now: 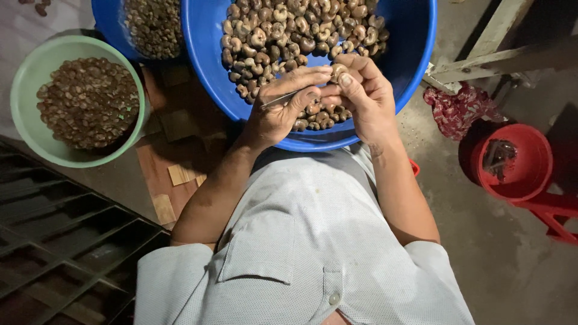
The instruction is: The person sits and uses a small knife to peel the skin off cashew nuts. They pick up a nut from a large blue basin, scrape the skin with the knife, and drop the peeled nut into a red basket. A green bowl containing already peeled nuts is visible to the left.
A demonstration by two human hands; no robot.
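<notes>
Blue basin (415,36), hands (both) pinching nut (338,71)

A big basin (415,36) full of nuts (289,36) is set right in front of the person; both hands are held over its near rim, left hand (278,111) and right hand (363,96) touching, a nut (338,71) pinched between them; a bowl (24,78) of kernels (89,102) is placed off to the left; a second basin (107,24) is tucked between the two, further back; a small bucket (518,161) is parked on the floor at right, with a cloth (457,108) lying just beside it.
</notes>
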